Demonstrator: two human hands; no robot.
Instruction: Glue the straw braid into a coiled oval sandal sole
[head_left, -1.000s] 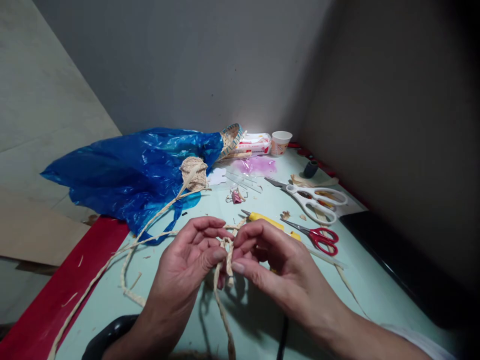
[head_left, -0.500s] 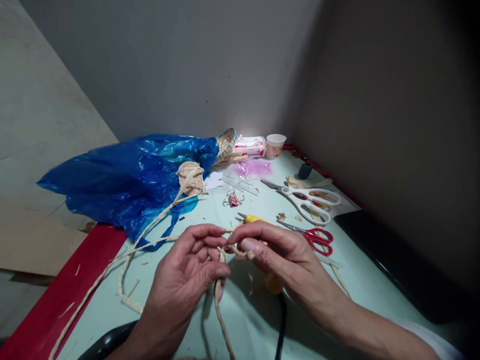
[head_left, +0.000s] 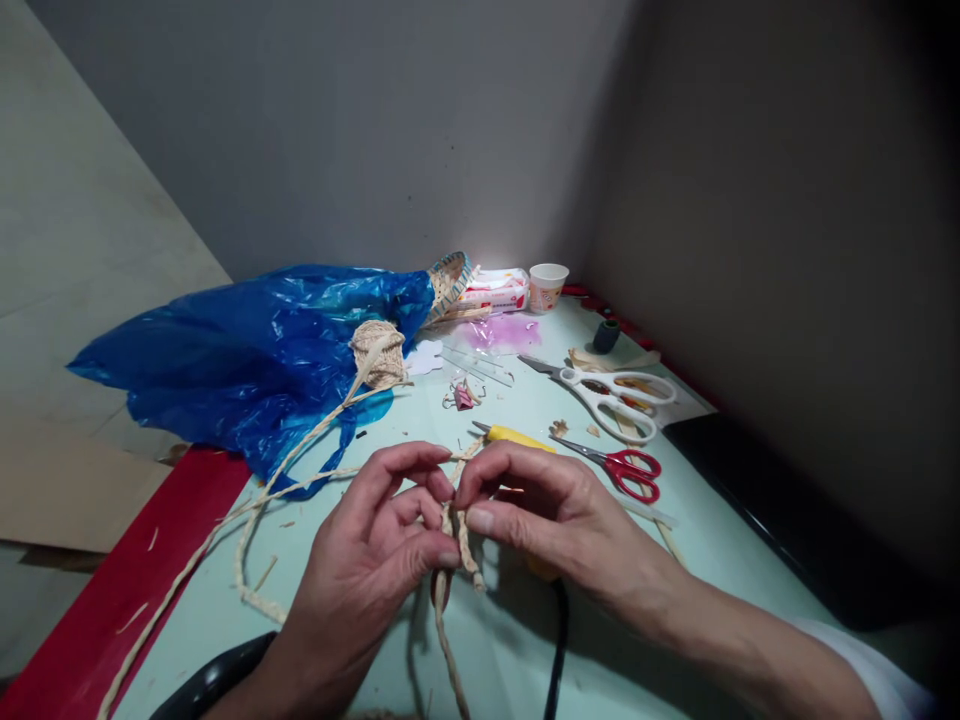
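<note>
Pale twisted cord (head_left: 448, 640) hangs down from between my two hands, in the middle near the front of the table. My left hand (head_left: 382, 545) pinches the cord between thumb and fingers. Thumb and forefinger of my right hand (head_left: 544, 510) close on the cord right beside it, where a short braided end (head_left: 470, 560) points down. The exact crossing of the strands is partly hidden by my fingertips. More cord runs left across the table and back to a ball of cord (head_left: 377, 355). Just beyond my right hand lies a yellow-handled tool (head_left: 517, 438).
A blue plastic bag (head_left: 255, 340) fills the back left. Red scissors (head_left: 630, 472) and white scissors (head_left: 622, 395) lie on the right, near a black flat object (head_left: 765, 520). A pink binder clip (head_left: 463, 397), paper cup (head_left: 548, 288) and thread spool (head_left: 606, 336) stand farther back.
My right hand has brought the short cord end from pointing right to hanging down beside the other strand. My left hand stays almost in place, still pinching.
</note>
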